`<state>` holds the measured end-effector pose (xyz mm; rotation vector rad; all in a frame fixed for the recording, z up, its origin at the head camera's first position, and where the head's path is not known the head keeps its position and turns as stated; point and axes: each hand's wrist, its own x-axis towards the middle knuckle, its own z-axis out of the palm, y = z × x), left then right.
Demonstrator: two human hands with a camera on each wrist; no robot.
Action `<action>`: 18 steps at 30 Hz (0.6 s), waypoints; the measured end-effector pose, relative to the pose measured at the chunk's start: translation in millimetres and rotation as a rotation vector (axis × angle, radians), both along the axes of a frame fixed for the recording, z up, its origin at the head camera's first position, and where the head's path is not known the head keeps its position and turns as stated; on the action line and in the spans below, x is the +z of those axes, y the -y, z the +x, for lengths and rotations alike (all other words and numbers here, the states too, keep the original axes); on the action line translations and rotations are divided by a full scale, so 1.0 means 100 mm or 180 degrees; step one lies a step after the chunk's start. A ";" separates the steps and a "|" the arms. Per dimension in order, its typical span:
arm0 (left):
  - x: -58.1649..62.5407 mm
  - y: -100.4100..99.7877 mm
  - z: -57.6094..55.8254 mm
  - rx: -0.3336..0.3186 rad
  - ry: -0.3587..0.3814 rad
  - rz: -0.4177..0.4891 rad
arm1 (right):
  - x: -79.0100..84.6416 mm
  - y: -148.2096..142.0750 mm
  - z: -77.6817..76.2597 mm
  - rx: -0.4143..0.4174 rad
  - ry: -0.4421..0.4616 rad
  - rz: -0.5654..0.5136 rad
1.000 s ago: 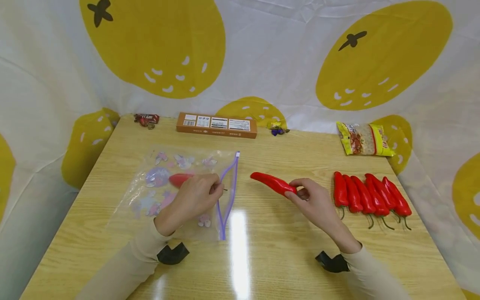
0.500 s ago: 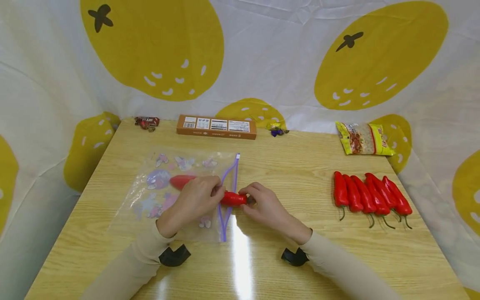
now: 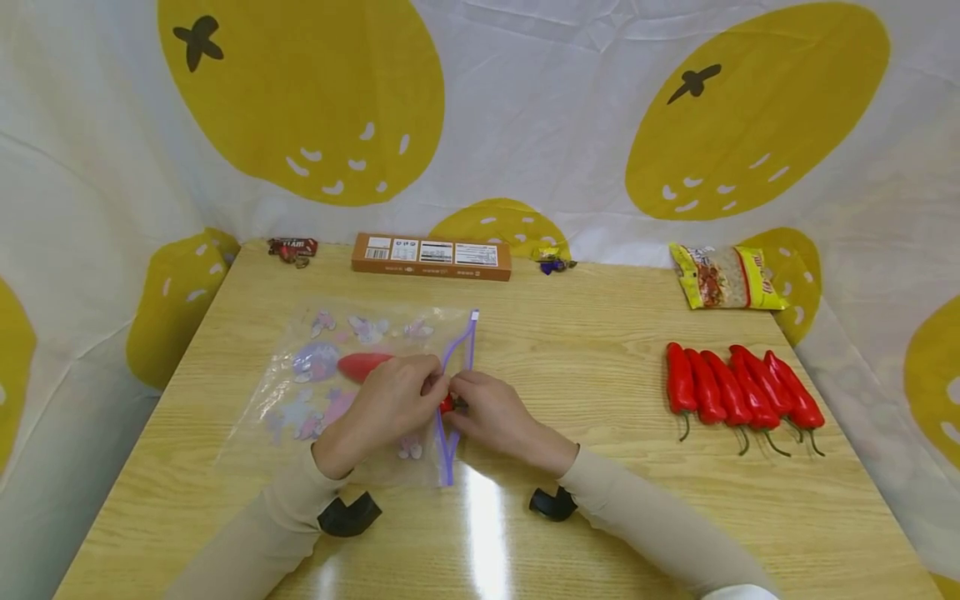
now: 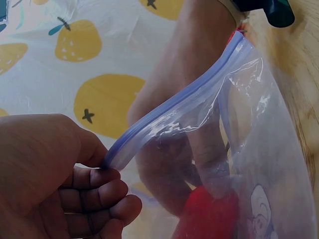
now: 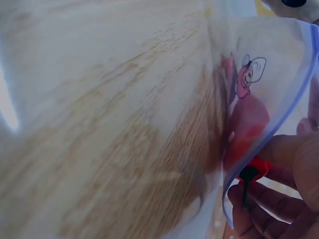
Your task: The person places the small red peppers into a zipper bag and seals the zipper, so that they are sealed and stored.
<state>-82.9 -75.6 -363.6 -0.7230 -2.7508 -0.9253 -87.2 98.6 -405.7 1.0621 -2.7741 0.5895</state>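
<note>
A clear zip bag (image 3: 258, 400) with cartoon prints and a purple zip edge (image 3: 447, 467) lies on the table, its mouth towards the right. My left hand (image 3: 393, 396) pinches the upper zip edge and lifts it, which shows clearly in the left wrist view. With its fingers in the mouth, my right hand (image 3: 498, 417) holds a red pepper (image 5: 259, 167) by the stem end. That pepper's body (image 4: 207, 219) shows through the plastic. Another red pepper (image 3: 362, 365) lies inside the bag, partly hidden by the left hand.
Several red peppers (image 3: 731, 396) lie in a row at the right, stems towards me. A brown box (image 3: 431, 257), wrapped sweets (image 3: 292, 250), more small sweets (image 3: 551, 260) and a yellow food packet (image 3: 727, 277) stand along the back by the patterned cloth.
My right hand has carried the red pepper leftward from the middle right, tip first, into the bag's mouth. My left hand has stayed at the bag's edge.
</note>
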 end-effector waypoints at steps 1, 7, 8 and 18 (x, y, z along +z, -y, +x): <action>0.00 0.00 0.00 0.0001 -0.0001 -0.0002 | 0.00 0.00 0.00 -0.0006 -0.0011 0.0008; -0.01 0.00 0.00 0.0025 -0.0005 -0.0005 | 0.03 -0.11 0.04 -0.0052 0.0029 -0.0088; -0.01 0.00 0.00 0.0028 -0.0015 -0.0002 | 0.05 -0.17 0.05 -0.0078 0.0028 -0.0127; -0.01 0.01 -0.02 0.0036 -0.0029 0.0035 | 0.23 -1.26 0.05 -0.1023 -0.0471 -0.0083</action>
